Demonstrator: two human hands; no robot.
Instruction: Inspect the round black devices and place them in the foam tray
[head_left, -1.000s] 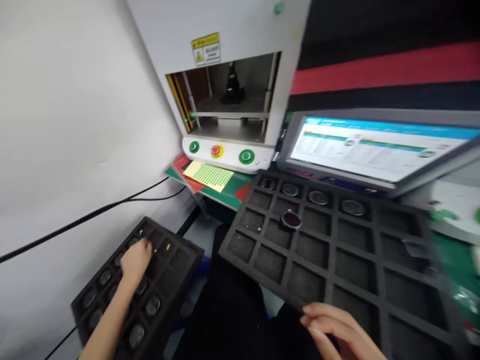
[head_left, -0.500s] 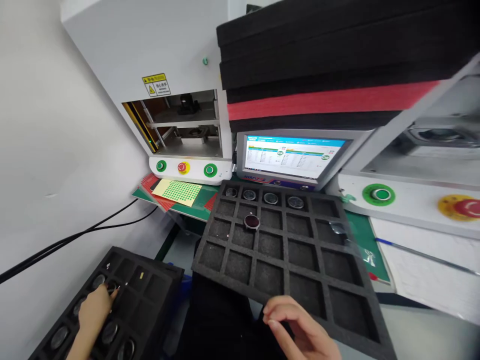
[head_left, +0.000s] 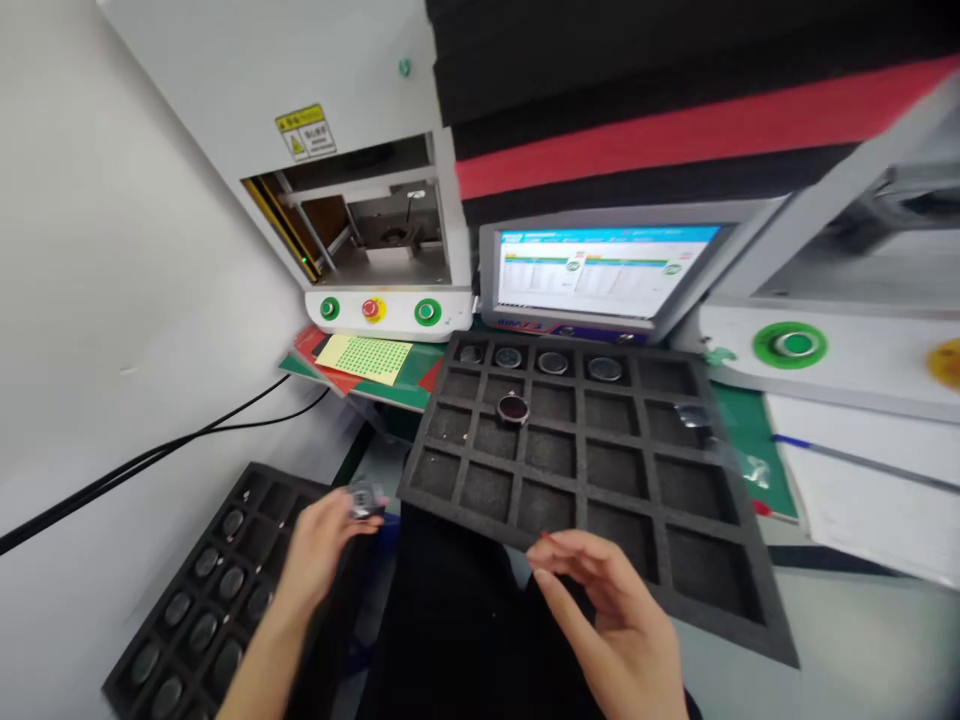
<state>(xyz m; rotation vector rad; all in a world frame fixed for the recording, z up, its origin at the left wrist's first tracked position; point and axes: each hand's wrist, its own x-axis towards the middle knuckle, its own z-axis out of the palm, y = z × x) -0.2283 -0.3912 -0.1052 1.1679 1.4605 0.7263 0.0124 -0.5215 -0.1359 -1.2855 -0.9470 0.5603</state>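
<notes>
My left hand (head_left: 319, 545) is closed on a blurred watch body (head_left: 362, 499), dark and glossy, held by its edge above the right side of the lower foam tray (head_left: 259, 477). That tray carries several round watch bodies in its pockets. At the front edge of the larger foam tray (head_left: 457, 508), my right hand (head_left: 611, 620) has thumb and fingertips curled close together. A small red bit (head_left: 547, 537) shows at its fingertips; whether it is gripped is unclear. One watch body (head_left: 513, 408) rests across a divider of the larger tray, and several sit in its back row.
Behind the tray stand a lit monitor (head_left: 607, 275) and a press machine (head_left: 375, 300) with buttons. Stacked black and red foam (head_left: 675, 130) overhangs the monitor. A yellow sheet of green dots (head_left: 364, 358) lies left; a pen (head_left: 862, 460) rests on paper at right. Black cables (head_left: 187, 450) cross the wall.
My left hand has lifted out of the lower tray and moved right, now with a watch body in it. My right hand stays near the larger tray's front edge. The view has shifted.
</notes>
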